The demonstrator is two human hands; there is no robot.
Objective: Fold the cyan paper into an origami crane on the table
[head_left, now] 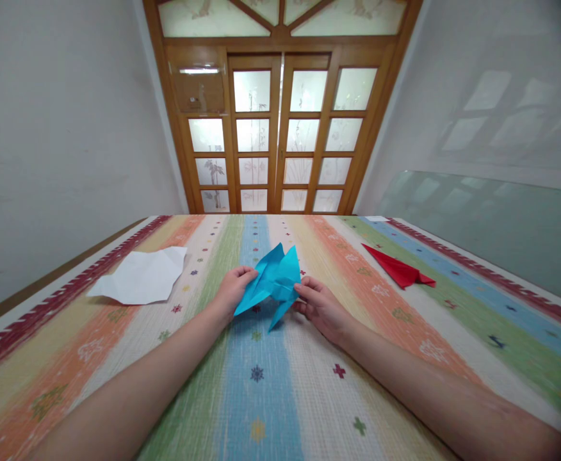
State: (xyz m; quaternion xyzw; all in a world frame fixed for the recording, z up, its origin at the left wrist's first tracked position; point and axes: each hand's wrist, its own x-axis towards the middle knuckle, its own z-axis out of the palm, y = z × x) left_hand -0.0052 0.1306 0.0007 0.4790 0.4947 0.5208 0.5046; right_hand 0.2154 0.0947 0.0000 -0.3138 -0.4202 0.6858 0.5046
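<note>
A piece of folded blue origami paper (275,276) is held between my two hands, just above the middle of the striped tablecloth (256,410). It has several pointed flaps, two rising at the top and one hanging down at the lower right. My left hand (235,288) grips its left edge, thumb on top and the other fingers mostly hidden. On the opposite side, my right hand (321,304) pinches the right edge between thumb and fingers.
To the left lies a creased white sheet of paper (141,275). A folded red paper plane (398,267) rests on the right. Beyond the table's far edge stand wooden doors with glass panes (280,128). A glass panel (492,224) leans along the right wall.
</note>
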